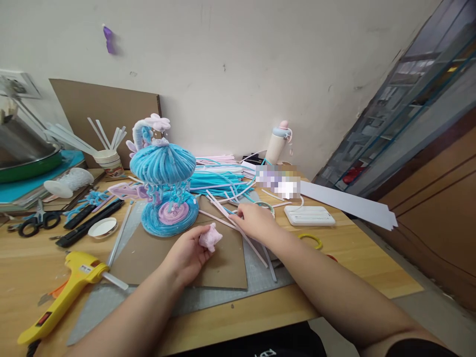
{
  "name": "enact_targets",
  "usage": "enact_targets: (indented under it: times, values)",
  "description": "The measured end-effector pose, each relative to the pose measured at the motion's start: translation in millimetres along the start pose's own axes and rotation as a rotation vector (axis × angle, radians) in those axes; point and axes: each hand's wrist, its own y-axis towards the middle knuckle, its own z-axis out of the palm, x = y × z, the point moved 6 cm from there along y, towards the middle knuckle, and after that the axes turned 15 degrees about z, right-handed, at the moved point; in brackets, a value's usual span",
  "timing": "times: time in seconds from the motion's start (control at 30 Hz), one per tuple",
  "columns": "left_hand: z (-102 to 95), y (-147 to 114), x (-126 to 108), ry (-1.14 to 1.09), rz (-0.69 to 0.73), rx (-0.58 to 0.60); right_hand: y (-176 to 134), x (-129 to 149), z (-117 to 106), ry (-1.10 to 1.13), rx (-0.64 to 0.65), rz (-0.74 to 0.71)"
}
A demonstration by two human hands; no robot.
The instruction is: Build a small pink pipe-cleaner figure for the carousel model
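Observation:
My left hand (191, 255) is closed around a small pale pink fuzzy piece (210, 238), puffy with several short points, above the brown cardboard (223, 270). To its right, my right hand (253, 219) pinches at a pale pink pipe cleaner (256, 251) among loose stems; the fingertips are partly hidden. Behind my left hand stands a blue fuzzy jellyfish-like model (162, 163) with a pink flower on top. Its round base (148, 225) is coiled blue and pink and rests on the cardboard's back edge.
A yellow glue gun (72, 285) lies at the left, near scissors (39, 218) and a round white lid (103, 228). Bundles of blue pipe cleaners (219, 182) lie behind. A white power bank (309, 215), yellow tape ring (310, 241) and bottle (277, 144) are on the right.

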Motion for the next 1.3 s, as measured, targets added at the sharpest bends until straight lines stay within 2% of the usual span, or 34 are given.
enact_targets:
  times: [0.1,0.2,0.33,0.4,0.43,0.47,0.53,0.57,0.63,0.67,0.87,1.0,1.1,1.17,1.3]
  values:
    - [1.8,0,0,-0.036,-0.017,0.054,0,11,10,0.053,0.029,-0.014]
    - [3.2,-2,2,-0.051,-0.031,0.115,2,9,11,0.120,0.017,-0.008]
    - [5.1,-3,-1,-0.016,0.068,0.176,4,-5,-1,0.259,0.033,0.000]
    - [7.1,-3,-3,-0.013,0.114,0.203,2,-11,-10,0.379,0.085,0.003]
    - [8.1,-4,-4,-0.019,0.120,0.214,-1,-12,-14,0.495,0.141,0.007]
    - [9.2,-4,-4,-0.030,0.114,0.226,-5,-11,-15,0.709,0.253,0.018]
    - [11.0,-6,-4,-0.062,0.087,0.242,-18,0,-14,1.117,0.539,-0.006]
    - [11.8,-7,-4,-0.082,0.077,0.250,-26,8,-13,1.244,0.662,-0.029]
    - [13.0,-7,-4,-0.121,0.068,0.264,-41,22,-8,1.354,0.835,-0.078]
    - [13.4,-7,-5,-0.136,0.071,0.270,-46,26,-5,1.369,0.872,-0.098]
    - [12.9,-6,-9,-0.091,0.081,0.303,-46,26,6,1.442,0.826,-0.063]
    - [13.8,-4,-8,0.017,0.093,0.362,-47,26,5,1.442,0.982,-0.071]
    - [17.8,-5,-8,0.172,0.161,0.469,-51,28,7,1.417,1.055,-0.076]
    - [20.0,-5,-10,0.255,0.232,0.509,-51,28,9,1.434,1.031,-0.051]
    - [17.5,-2,-18,0.342,0.386,0.439,-50,29,14,1.403,0.935,-0.028]
